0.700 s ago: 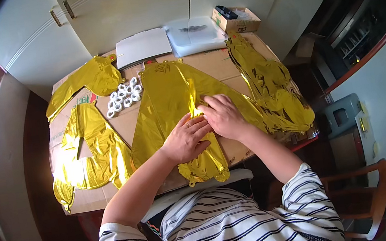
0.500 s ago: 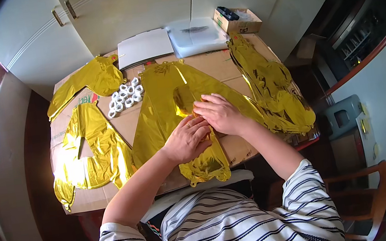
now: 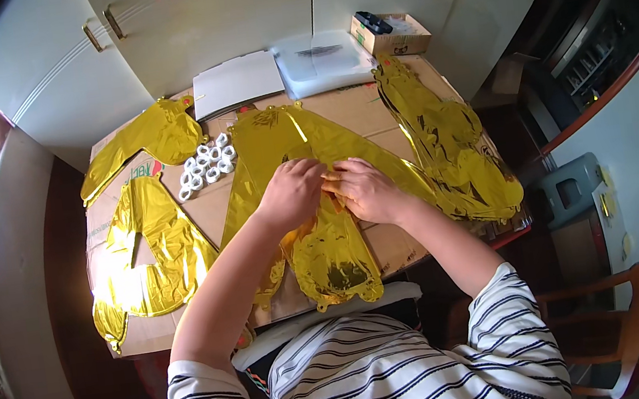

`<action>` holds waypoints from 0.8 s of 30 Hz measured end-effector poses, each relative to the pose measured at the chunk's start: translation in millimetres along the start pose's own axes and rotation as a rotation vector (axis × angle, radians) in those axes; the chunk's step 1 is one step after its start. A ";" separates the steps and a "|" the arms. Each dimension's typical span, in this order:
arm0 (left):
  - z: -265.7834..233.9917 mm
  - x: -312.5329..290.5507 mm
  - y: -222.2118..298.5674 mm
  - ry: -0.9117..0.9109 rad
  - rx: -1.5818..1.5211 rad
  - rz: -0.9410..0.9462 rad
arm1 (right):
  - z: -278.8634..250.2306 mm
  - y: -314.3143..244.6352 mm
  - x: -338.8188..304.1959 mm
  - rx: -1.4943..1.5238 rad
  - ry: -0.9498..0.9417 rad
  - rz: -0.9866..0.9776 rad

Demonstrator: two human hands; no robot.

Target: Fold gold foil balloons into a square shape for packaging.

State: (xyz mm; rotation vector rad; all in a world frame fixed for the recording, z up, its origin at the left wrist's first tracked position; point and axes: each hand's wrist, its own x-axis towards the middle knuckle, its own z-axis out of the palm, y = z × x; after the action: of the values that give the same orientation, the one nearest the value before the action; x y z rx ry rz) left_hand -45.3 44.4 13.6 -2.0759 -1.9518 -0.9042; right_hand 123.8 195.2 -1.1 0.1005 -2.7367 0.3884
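Observation:
A large flat gold foil balloon (image 3: 260,147) lies across the middle of the table, wide and A-shaped. A folded strip of it (image 3: 336,262) runs down toward the near edge, crinkled at its rounded end. My left hand (image 3: 292,193) is on the balloon's middle, fingers curled and closed on the foil. Against its fingertips, my right hand (image 3: 369,191) is bent over the same fold and pinches it. The foil between the fingertips is mostly hidden by both hands.
Flat gold foil balloons lie at the left (image 3: 151,238), back left (image 3: 143,146) and right (image 3: 448,134). White ribbon rolls (image 3: 209,156) sit in a cluster. Behind them are a white board (image 3: 238,83), a clear plastic stack (image 3: 322,66) and a small box (image 3: 404,41). Cardboard (image 3: 357,118) covers the table.
My left hand has moved up and away from me to the balloon's middle, curling its fingers. My right hand has shifted slightly and bent its fingers. The lower left foil flap now shows more.

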 end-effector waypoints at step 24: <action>5.6 21.4 -42.1 -0.233 0.089 -0.112 | -7.9 -0.8 -14.2 0.067 -0.032 0.029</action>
State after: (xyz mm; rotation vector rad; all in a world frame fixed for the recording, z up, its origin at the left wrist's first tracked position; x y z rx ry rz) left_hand -84.1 71.4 8.0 -2.1219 -2.1985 -0.6037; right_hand 139.9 196.9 0.8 0.0861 -2.7594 0.4908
